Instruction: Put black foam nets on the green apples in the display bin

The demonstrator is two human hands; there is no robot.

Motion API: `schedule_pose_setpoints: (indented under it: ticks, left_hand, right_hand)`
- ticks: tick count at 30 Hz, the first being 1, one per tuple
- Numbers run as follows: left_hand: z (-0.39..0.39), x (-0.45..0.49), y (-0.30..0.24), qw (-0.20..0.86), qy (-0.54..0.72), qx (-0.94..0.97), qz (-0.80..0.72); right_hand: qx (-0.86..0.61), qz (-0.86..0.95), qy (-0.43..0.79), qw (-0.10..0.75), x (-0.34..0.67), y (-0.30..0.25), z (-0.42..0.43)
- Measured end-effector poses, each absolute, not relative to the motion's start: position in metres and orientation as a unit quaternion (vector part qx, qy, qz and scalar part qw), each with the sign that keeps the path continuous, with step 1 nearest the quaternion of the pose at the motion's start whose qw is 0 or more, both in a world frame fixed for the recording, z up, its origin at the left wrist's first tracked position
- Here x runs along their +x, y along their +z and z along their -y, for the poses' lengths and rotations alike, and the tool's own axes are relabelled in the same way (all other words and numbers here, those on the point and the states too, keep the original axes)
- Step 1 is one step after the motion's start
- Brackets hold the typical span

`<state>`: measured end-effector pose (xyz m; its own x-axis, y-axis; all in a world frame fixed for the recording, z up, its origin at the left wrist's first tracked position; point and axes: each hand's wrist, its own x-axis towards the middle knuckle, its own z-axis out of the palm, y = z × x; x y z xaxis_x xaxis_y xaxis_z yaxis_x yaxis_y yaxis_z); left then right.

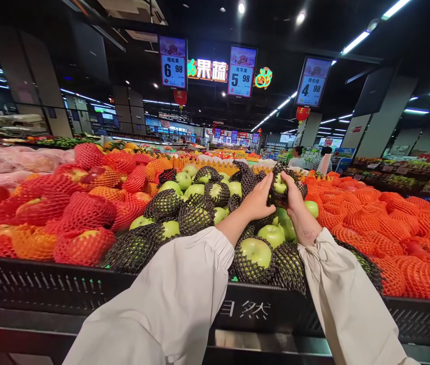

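Reaching out over the fruit, two hands met at one netted apple point(280, 184). It sat near the top of the green heap, between the left hand point(255, 202) and the right hand point(297, 202). It was green, with a black net around part of it. The right fingers bent around its right side and had hold of it. The left fingers were almost straight and close to each other, with the thumb sticking out. They were right up by the apple's left side, but I could not tell if they pushed on it.

Two white sleeves point(161, 299) came in from the near side. Between them, one big green apple point(256, 252) sat in its own black net with its top bare. Lots more green apples point(272, 234) lay around, too many to count, some in black nets and some bare.

On the left was a pile of fruit in red and orange nets point(89, 210). On the right was a pile of fruit in bright orange nets point(423, 276). One long black tray wall point(40, 284) ran along the near side, with two white letters point(256, 310) showing, one of them partly hidden.

Up high hung three price signs point(172, 62), saying 6.98, 5.98 and 4.98. Two people point(297, 158) were far away on the right.
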<state>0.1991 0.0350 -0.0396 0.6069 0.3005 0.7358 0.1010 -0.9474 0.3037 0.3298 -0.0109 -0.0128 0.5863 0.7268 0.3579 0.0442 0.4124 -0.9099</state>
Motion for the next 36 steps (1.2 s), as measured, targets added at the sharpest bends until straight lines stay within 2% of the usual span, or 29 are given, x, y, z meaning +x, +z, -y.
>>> schedule_pose_setpoints:
  ticks: [3,11,17,23,28,31,34,36]
  left_hand:
    - [-0.039,0.200,-0.041,0.139,0.433,0.882,-0.122]
    - [-0.033,0.197,-0.034,0.219,0.498,0.826,-0.146]
    - [-0.025,0.194,-0.030,0.238,0.546,0.790,-0.146]
    - [-0.022,0.192,-0.024,0.243,0.634,0.686,-0.261]
    - [-0.027,0.183,-0.012,0.250,0.707,0.516,-0.414]
    - [-0.034,0.175,-0.010,0.208,0.713,0.484,-0.462]
    - [-0.036,0.167,-0.012,0.099,0.702,0.519,-0.478]
    - [-0.035,0.163,-0.012,0.028,0.662,0.555,-0.503]
  right_hand:
    - [-0.516,0.394,0.235,0.723,0.328,-0.009,0.016]
    - [-0.464,0.509,0.223,0.690,0.328,-0.007,0.016]
    - [-0.410,0.514,0.228,0.718,0.327,-0.008,0.012]
    - [-0.458,0.527,0.301,0.650,0.318,0.002,0.027]
    - [-0.480,0.507,0.293,0.653,0.325,-0.001,0.021]
    - [-0.515,0.530,0.215,0.639,0.330,-0.005,0.013]
    - [-0.513,0.606,0.139,0.592,0.330,-0.006,0.012]
    - [-0.504,0.659,0.138,0.541,0.327,-0.008,0.014]
